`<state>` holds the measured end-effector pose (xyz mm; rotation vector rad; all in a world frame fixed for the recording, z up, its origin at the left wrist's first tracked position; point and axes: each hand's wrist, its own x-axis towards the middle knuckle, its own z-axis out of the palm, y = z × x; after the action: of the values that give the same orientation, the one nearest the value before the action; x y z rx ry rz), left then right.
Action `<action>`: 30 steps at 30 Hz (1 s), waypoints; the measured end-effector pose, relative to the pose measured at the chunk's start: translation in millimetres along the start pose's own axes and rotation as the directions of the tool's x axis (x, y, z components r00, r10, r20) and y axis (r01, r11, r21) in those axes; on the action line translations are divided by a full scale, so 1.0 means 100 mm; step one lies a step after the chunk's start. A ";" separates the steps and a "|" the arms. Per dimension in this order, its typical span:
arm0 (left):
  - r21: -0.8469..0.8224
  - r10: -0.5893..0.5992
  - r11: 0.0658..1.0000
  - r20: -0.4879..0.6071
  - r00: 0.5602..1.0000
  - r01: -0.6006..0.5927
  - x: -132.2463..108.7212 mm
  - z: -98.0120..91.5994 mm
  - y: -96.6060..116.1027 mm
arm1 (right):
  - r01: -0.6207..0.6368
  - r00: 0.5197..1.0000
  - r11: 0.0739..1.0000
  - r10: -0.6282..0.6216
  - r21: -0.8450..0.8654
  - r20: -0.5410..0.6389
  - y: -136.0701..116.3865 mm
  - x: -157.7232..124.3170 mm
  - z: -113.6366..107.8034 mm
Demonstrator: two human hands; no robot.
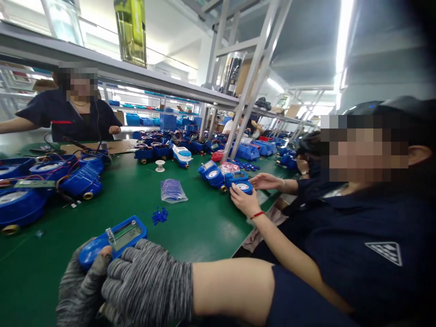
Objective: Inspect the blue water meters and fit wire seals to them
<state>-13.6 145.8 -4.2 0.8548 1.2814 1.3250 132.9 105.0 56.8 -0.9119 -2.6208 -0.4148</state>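
Observation:
A blue water meter (126,234) with a small display and a rounded blue lid is held low at the left front, tilted above the green table. My left hand (80,284), in a grey knitted glove with bare fingertips, wraps round its lid end. Along its near side presses my right hand (150,279), gloved the same way, with the fingers curled in; their tips are partly hidden. Just beyond the meter lies a small heap of blue plastic bits (160,216). Farther back is a clear bag of blue parts (173,190).
Several blue meters with wires (80,179) crowd the left side. A co-worker (357,227) at right handles another blue meter (242,185); another person (80,109) sits across. A white spool (160,165) stands mid-table. Overhead runs a metal shelf (98,59) bearing bottles.

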 end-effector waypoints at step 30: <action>-0.088 -0.110 0.985 0.325 0.939 0.146 -0.05 0.08 0.29 | -0.836 0.548 0.541 0.818 0.094 0.175 1.24 -0.57 1.05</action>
<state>-10.3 146.7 25.9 0.8528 0.9826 1.0924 231.2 206.7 -40.3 -1.9924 -1.9009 0.1282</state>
